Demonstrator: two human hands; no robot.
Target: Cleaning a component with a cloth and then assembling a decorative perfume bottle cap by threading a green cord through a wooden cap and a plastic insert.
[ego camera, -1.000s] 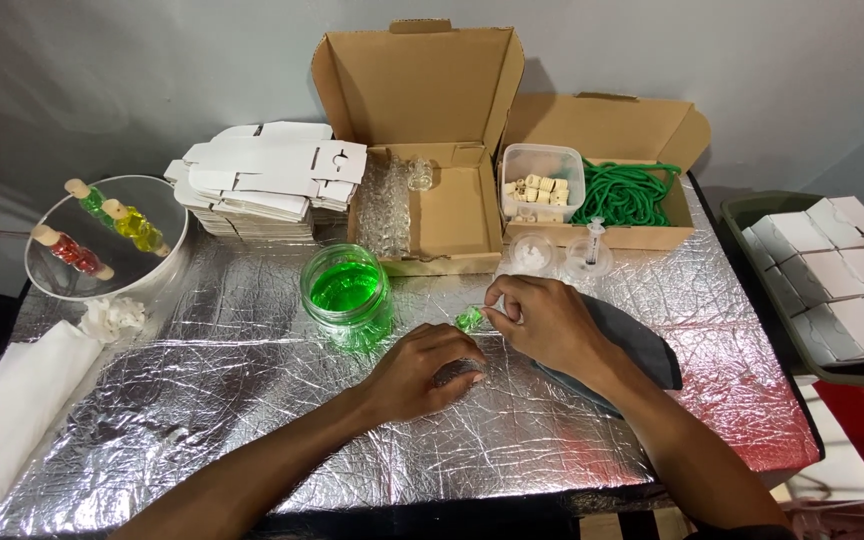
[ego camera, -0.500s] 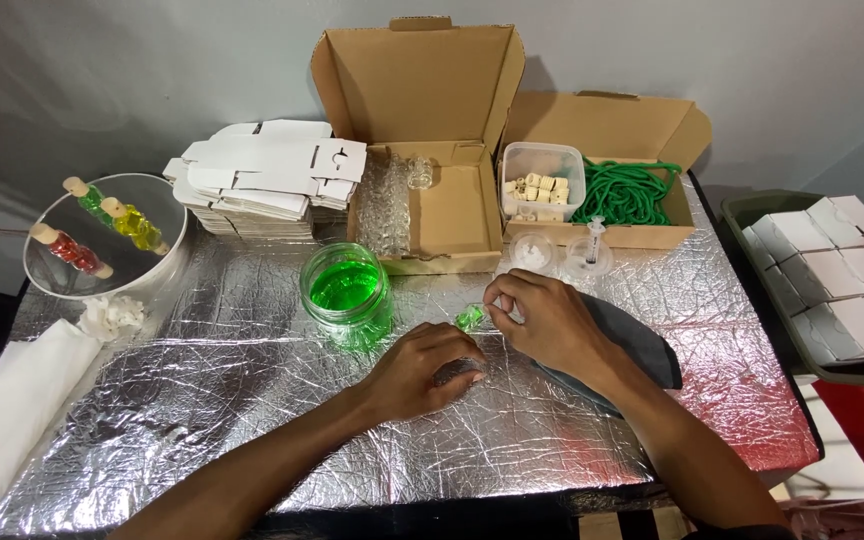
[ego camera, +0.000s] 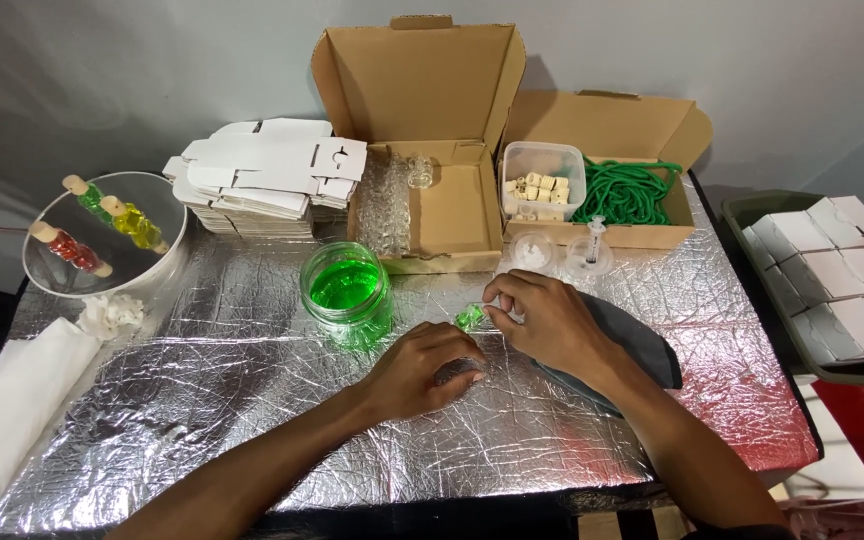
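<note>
My right hand point(ego camera: 544, 322) pinches a small clear vial of green liquid point(ego camera: 471, 317) just above the foil-covered table point(ego camera: 252, 400). My left hand point(ego camera: 424, 368) rests curled on the foil directly in front of it, fingers closed; what it holds, if anything, is hidden. A glass jar of green liquid point(ego camera: 346, 290) stands a short way left of the vial. Under my right wrist lies a dark grey cloth point(ego camera: 632, 340).
Behind stand an open cardboard box point(ego camera: 432, 190) with empty vials, another box with green cord point(ego camera: 630, 190) and a tub of corks point(ego camera: 542, 180). A stack of flat white cartons point(ego camera: 262, 175), a glass bowl point(ego camera: 102, 240), white towel point(ego camera: 7, 410), and bin of white boxes point(ego camera: 832, 280) surround.
</note>
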